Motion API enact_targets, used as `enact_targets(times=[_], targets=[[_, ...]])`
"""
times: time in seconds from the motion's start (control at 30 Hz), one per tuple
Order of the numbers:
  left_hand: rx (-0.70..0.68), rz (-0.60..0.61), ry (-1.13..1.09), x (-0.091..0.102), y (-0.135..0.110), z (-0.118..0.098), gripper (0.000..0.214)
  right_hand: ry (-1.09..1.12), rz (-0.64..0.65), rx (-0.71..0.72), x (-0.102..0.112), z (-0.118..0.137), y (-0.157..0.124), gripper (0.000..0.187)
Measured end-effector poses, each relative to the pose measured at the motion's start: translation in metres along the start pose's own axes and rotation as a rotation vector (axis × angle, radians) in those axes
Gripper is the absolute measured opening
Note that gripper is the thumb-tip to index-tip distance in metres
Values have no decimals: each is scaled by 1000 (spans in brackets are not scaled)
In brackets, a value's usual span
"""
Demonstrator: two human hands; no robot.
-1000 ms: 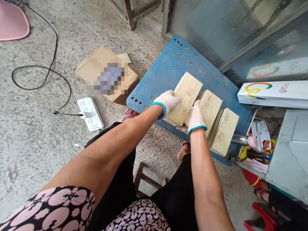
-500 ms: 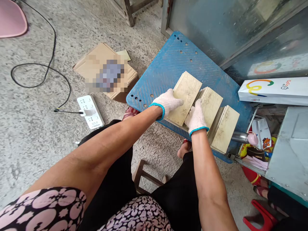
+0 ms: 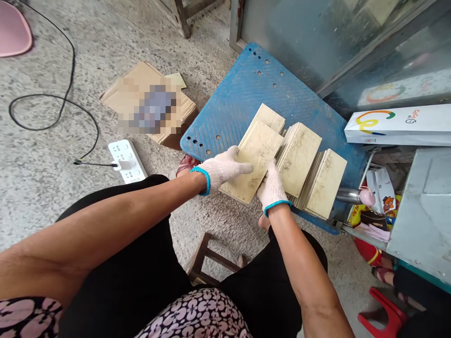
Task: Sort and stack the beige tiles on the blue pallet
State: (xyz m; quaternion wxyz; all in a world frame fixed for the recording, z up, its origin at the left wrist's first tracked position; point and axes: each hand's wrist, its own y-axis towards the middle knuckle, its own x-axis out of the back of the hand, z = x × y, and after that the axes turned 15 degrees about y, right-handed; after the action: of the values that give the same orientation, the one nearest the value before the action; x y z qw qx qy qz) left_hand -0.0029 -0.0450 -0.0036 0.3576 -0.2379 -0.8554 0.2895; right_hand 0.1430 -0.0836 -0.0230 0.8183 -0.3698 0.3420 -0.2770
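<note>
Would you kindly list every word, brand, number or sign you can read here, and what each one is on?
"CoCo": on the white package; its smaller print is too small to read.
Power strip: markings too small to read.
Small white packet: print too small to read.
Cardboard box: partly pixelated, nothing readable.

Left grip [image 3: 227,168] and right grip [image 3: 273,187] around pale boards [image 3: 261,148], two stacks [image 3: 301,155] beside, blue tabletop [image 3: 246,91]

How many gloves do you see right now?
2: one on the left hand, one on the right hand, both on the boards. The drawer may hide more.
</note>
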Motion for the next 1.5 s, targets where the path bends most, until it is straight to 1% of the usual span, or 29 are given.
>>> enact_targets(times=[0.13, 0.2, 0.3, 0.37, 0.47, 0.53, 0.6, 0.7, 0.77, 0.8, 0.87, 0.93, 1.0, 1.07, 1.23, 1.4, 1.5], targets=[[32, -8, 48, -3, 5, 10, 51, -3, -48, -47, 6, -9, 8, 47], [88, -3, 126, -2, 7, 10, 50, -22, -62, -62, 8, -11, 10, 46], [167, 40, 253, 3, 7, 6, 52, -26, -100, -55, 8, -10, 8, 41], [170, 78, 289, 7, 8, 5, 55, 0, -125, -52, 7, -10, 4, 37], [162, 109, 292, 10, 9, 11, 60, 33, -144, -109, 8, -12, -4, 37], [171, 133, 216, 9, 9, 19, 63, 18, -132, -140, 12, -15, -9, 39], [171, 184, 46, 6, 8, 27, 63, -8, -90, -153, 17, -17, -13, 41], [164, 320, -226, 4, 4, 35, 55, -39, -21, -198, 24, -18, -18, 46], [155, 404, -337, 5, 1, 36, 48, -41, -22, -234, 25, -17, -19, 49], [149, 425, -362, 5, 1, 35, 44, -36, -28, -250, 25, -16, -18, 51], [133, 413, -337, 7, 1, 34, 41, -15, -27, -276, 25, -14, -15, 53], [115, 382, -238, 8, 2, 33, 39, 14, 1, -289, 26, -15, -10, 55], [89, 373, -135, 8, 4, 33, 38, 35, 13, -278, 27, -16, -6, 54], [69, 376, -82, 7, 7, 35, 38, 40, 15, -259, 30, -18, -3, 52], [43, 435, -146, 7, 11, 39, 44, 49, 14, -235, 34, -23, 3, 54], [41, 415, -21, 7, 9, 36, 47, 28, -21, -223, 32, -25, 5, 63], [22, 430, -17, 6, 4, 31, 49, 4, -16, -159, 34, -30, 4, 66]])
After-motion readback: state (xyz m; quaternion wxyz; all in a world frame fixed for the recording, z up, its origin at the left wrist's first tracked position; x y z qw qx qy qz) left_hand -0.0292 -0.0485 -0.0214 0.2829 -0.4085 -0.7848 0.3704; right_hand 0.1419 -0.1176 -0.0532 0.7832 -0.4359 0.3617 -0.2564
